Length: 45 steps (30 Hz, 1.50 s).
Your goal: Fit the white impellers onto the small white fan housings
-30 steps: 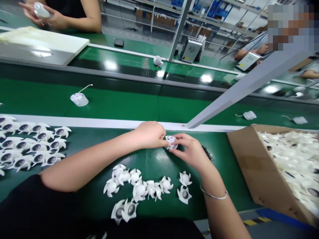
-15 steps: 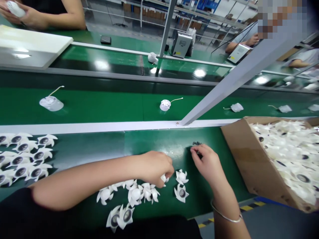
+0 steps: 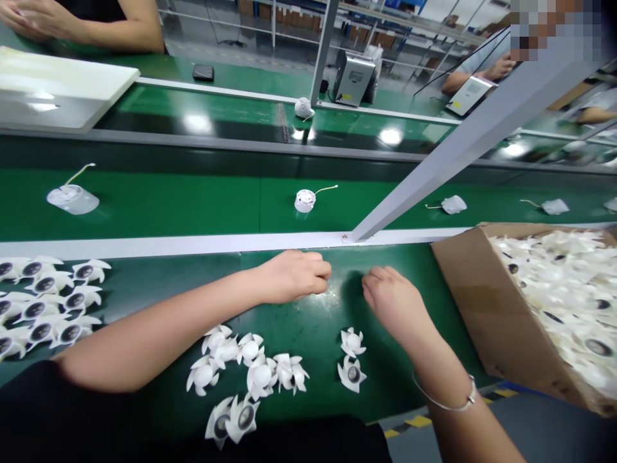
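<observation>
- Stretching beneath both my arms, a smooth green bench (image 3: 159, 283) is throwing back the light; I am counting twelve o'clock as straight ahead, towards a white rail (image 3: 193, 248).
- A brown cardboard box (image 3: 463, 296) is standing at three o'clock from my right hand (image 3: 393, 296), holding a heap of pale fans (image 3: 559, 283).
- Rows of white fans (image 3: 45, 283) are sitting at nine o'clock from my left hand (image 3: 294, 275), past my forearm, their round hollows showing dark.
- A cluster of white fans (image 3: 260, 376) is spreading along a nine-to-three line at seven o'clock from my left hand, the nearer one. Curved blades are overlapping around smooth domes, looking like moulded plastic.
- I am holding my left hand with its fingers curled well in; they are hiding the palm, so I cannot tell whether it has hold of anything.
- My right hand is hanging at about four o'clock from the left, apart from it, fingertips bunched; whether they are pinching something I cannot tell.
- Two single fans (image 3: 351, 342) are lying at seven o'clock from my right hand, which is nearer, and lining up twelve-to-six: the far one dome up, the near one hollow up.
- A white, drum-shaped housing (image 3: 305, 200) is resting at twelve o'clock from my left hand, beyond the rail, trailing a thin wire (image 3: 326, 188).
- A slim, silvery bracelet (image 3: 450, 408) is circling my right forearm.
</observation>
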Each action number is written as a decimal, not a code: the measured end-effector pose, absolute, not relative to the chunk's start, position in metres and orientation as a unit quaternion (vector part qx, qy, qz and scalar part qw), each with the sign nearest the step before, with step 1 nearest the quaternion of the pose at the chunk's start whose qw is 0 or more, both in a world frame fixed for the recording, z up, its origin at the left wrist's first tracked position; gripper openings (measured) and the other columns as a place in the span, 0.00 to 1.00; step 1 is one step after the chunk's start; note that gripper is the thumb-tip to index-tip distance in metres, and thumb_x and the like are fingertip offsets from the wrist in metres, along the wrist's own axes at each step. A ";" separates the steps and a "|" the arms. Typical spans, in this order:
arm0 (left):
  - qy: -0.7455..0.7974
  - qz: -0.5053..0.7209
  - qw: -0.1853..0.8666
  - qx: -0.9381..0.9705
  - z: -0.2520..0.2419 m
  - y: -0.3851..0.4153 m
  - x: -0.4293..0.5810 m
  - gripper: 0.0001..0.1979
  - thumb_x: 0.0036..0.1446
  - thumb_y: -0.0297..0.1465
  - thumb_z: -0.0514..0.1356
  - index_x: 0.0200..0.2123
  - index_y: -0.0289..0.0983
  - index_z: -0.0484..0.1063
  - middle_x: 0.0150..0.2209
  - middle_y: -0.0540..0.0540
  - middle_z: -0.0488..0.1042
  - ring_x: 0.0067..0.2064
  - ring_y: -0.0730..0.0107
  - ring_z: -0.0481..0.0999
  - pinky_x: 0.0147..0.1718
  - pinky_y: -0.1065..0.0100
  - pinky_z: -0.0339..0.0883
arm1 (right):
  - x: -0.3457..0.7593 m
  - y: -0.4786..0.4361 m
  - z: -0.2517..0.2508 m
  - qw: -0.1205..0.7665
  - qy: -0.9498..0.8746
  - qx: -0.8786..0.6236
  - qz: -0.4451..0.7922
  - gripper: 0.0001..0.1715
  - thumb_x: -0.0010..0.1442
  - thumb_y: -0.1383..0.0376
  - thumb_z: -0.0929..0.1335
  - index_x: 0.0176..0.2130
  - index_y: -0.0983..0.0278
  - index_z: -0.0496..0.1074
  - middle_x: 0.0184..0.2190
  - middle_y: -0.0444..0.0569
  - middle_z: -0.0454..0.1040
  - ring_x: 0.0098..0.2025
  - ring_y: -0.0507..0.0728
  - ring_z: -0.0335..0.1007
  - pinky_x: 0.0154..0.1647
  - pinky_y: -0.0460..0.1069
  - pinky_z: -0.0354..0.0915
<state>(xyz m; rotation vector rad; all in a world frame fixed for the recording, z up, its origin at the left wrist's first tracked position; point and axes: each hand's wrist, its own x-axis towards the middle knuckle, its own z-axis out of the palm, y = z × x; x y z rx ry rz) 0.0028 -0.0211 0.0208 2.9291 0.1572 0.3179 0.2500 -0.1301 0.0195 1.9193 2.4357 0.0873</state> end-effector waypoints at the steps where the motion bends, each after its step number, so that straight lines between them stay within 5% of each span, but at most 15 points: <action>1: 0.047 0.108 0.108 0.987 0.021 -0.020 0.002 0.10 0.65 0.27 0.52 0.35 0.41 0.73 0.44 0.49 0.75 0.42 0.67 0.69 0.31 0.64 0.57 | 0.250 -0.128 0.020 0.020 0.786 0.617 0.021 0.14 0.62 0.71 0.64 0.25 0.63 0.70 0.29 0.54 0.72 0.34 0.61 0.65 0.32 0.54 0.58; 4: 0.062 0.131 0.170 0.975 0.023 -0.015 0.000 0.06 0.62 0.35 0.58 0.40 0.42 0.74 0.45 0.48 0.75 0.44 0.66 0.71 0.35 0.65 0.61 | 0.255 -0.122 0.015 0.002 0.783 0.623 0.007 0.11 0.61 0.71 0.64 0.27 0.63 0.69 0.31 0.54 0.71 0.34 0.60 0.66 0.34 0.53 0.59; 7: 0.094 0.162 0.228 0.955 0.019 -0.007 -0.003 0.13 0.58 0.40 0.63 0.45 0.42 0.74 0.44 0.47 0.74 0.46 0.65 0.73 0.37 0.67 0.63 | 0.269 -0.123 0.006 -0.031 0.765 0.643 -0.002 0.08 0.63 0.70 0.62 0.32 0.63 0.68 0.32 0.52 0.70 0.34 0.58 0.67 0.35 0.52 0.61; 14: 0.101 0.152 0.300 0.936 -0.001 0.006 -0.003 0.23 0.53 0.43 0.68 0.49 0.42 0.73 0.46 0.47 0.78 0.47 0.63 0.75 0.42 0.66 0.65 | 0.281 -0.141 0.015 -0.216 0.684 0.680 -0.151 0.07 0.66 0.64 0.61 0.34 0.61 0.65 0.30 0.47 0.68 0.32 0.56 0.65 0.34 0.50 0.62; 20: 0.131 0.135 0.350 0.918 -0.003 0.006 0.001 0.24 0.49 0.42 0.71 0.49 0.43 0.73 0.43 0.51 0.80 0.45 0.65 0.75 0.42 0.68 0.63 | 0.242 -0.133 0.029 -0.283 0.650 0.653 -0.267 0.08 0.67 0.64 0.61 0.35 0.60 0.65 0.29 0.44 0.66 0.29 0.53 0.62 0.31 0.48 0.60; 26: 0.159 0.134 0.373 0.904 -0.004 0.005 0.003 0.25 0.45 0.41 0.73 0.46 0.43 0.71 0.41 0.53 0.80 0.45 0.65 0.75 0.41 0.68 0.61 | 0.188 -0.110 0.009 -0.243 0.759 0.559 -0.229 0.05 0.63 0.71 0.63 0.35 0.62 0.66 0.34 0.48 0.68 0.36 0.55 0.66 0.35 0.49 0.62; 33: 0.163 0.131 0.378 0.902 -0.003 0.006 0.003 0.24 0.43 0.38 0.73 0.42 0.42 0.70 0.39 0.53 0.78 0.43 0.67 0.75 0.39 0.69 0.60 | 0.178 -0.111 0.001 -0.145 0.817 0.558 -0.006 0.04 0.63 0.70 0.65 0.35 0.66 0.69 0.33 0.51 0.70 0.35 0.59 0.67 0.36 0.53 0.59; 40: 0.169 0.129 0.385 0.898 -0.002 0.006 0.003 0.23 0.44 0.40 0.73 0.42 0.42 0.69 0.39 0.53 0.78 0.43 0.67 0.75 0.38 0.69 0.59 | 0.174 -0.115 0.008 -0.117 0.823 0.551 0.070 0.07 0.64 0.69 0.65 0.33 0.65 0.70 0.30 0.49 0.69 0.32 0.57 0.64 0.34 0.53 0.54; 45: 0.174 0.131 0.388 0.896 -0.002 0.006 0.003 0.23 0.43 0.40 0.73 0.41 0.42 0.68 0.39 0.55 0.79 0.43 0.67 0.75 0.38 0.69 0.59 | 0.172 -0.125 0.013 -0.120 0.864 0.475 0.119 0.07 0.64 0.72 0.66 0.42 0.71 0.74 0.31 0.51 0.73 0.32 0.58 0.64 0.35 0.54 0.54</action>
